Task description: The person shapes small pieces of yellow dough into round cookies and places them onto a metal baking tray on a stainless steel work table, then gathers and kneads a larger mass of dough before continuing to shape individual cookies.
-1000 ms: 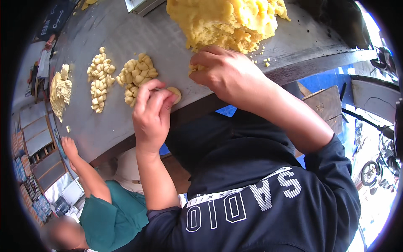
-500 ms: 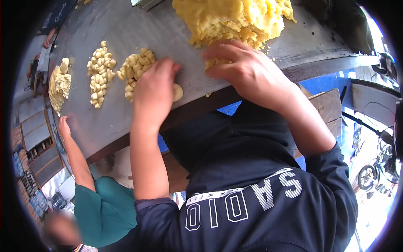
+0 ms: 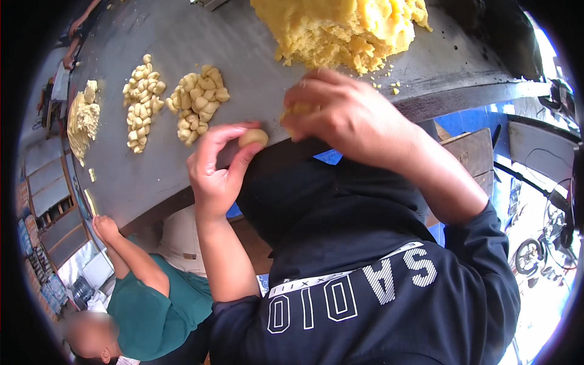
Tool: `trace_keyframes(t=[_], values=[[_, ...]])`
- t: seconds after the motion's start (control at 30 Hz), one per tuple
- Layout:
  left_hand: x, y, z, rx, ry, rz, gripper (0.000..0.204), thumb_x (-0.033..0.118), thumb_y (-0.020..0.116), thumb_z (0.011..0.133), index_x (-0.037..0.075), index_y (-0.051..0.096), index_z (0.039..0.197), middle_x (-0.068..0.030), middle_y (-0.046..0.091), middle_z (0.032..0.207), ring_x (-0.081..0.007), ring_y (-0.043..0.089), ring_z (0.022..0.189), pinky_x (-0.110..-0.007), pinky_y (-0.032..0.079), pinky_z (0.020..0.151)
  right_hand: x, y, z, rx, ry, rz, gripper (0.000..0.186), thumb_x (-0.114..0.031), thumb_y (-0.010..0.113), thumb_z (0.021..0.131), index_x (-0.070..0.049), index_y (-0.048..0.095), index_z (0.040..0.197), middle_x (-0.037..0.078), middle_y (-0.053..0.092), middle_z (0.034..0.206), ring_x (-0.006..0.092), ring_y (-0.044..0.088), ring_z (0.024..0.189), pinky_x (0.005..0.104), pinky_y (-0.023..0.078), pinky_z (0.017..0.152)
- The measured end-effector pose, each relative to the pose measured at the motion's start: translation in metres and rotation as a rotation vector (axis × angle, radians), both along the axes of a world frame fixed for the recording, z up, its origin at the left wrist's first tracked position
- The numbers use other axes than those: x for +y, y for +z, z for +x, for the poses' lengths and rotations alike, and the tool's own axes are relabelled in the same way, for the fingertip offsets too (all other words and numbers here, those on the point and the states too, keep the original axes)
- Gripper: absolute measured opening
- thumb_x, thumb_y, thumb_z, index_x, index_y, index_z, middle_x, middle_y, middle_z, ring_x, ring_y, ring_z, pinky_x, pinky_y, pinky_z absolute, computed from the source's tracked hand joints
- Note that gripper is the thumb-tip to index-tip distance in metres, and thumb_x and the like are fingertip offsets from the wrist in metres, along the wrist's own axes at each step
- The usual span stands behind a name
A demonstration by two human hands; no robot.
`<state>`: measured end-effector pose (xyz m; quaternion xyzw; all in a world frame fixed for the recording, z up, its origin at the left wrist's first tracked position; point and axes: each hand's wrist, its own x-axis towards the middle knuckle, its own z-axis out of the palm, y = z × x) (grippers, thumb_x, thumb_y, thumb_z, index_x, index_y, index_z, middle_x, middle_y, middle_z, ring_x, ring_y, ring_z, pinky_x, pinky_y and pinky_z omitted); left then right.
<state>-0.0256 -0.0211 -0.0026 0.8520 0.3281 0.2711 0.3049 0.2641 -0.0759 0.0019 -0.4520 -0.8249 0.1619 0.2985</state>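
Pinching a small rounded pale-yellow dough piece (image 3: 253, 137) between thumb and fingers: left hand (image 3: 216, 167), at the near edge of the grey metal worktop (image 3: 243, 55). Right hand (image 3: 347, 115) curled shut over a second yellow dough lump (image 3: 296, 111), just below the large crumbly yellow dough mound (image 3: 340, 27). Two heaps of shaped dough pieces (image 3: 198, 100) lie left; another person's hand (image 3: 104, 228) rests at the worktop's lower-left edge.
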Motion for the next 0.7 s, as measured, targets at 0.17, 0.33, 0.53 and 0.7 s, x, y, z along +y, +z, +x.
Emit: trace_keyframes(t=[0.17, 0.33, 0.53, 0.7], values=[[-0.001, 0.004, 0.008, -0.177, 0.196, 0.013, 0.071, 0.002, 0.1, 0.079, 0.0, 0.069, 0.142, -0.0165, 0.082, 0.129, -0.0335, 0.075, 0.131, -0.042, 0.058, 0.115, 0.007, -0.003, 0.009, -0.195, -0.262, 0.254, 0.026, -0.022, 0.079, 0.086, -0.013, 0.087, 0.11, 0.007, 0.076, 0.129, 0.0288, 0.07, 0.122, 0.042, 0.061, 0.101], [-0.003, -0.003, 0.016, 0.043, 0.302, -0.028, 0.078, 0.007, 0.101, 0.081, 0.0, 0.066, 0.151, -0.02, 0.073, 0.15, -0.031, 0.07, 0.14, -0.043, 0.055, 0.119, -0.002, -0.003, 0.003, -0.069, -0.203, 0.193, 0.021, -0.015, 0.075, 0.085, -0.009, 0.082, 0.104, 0.007, 0.072, 0.134, 0.0294, 0.067, 0.118, 0.0448, 0.061, 0.099], [0.004, 0.005, 0.023, 0.07, 0.193, 0.237, 0.073, 0.015, 0.1, 0.085, 0.002, 0.068, 0.15, -0.0149, 0.083, 0.127, -0.0273, 0.079, 0.114, -0.043, 0.062, 0.102, -0.006, 0.012, 0.01, -0.247, -0.295, 0.236, 0.02, -0.013, 0.073, 0.083, -0.007, 0.077, 0.102, 0.007, 0.067, 0.118, 0.0262, 0.068, 0.109, 0.0387, 0.064, 0.091], [0.025, 0.048, 0.039, 0.418, 0.327, 0.012, 0.082, 0.016, 0.102, 0.082, 0.005, 0.066, 0.156, -0.0109, 0.086, 0.116, -0.0147, 0.074, 0.091, -0.032, 0.059, 0.079, -0.002, 0.008, -0.011, -0.372, -0.337, 0.078, 0.021, -0.008, 0.07, 0.087, -0.005, 0.075, 0.108, 0.011, 0.068, 0.117, 0.0295, 0.071, 0.109, 0.0419, 0.065, 0.093]])
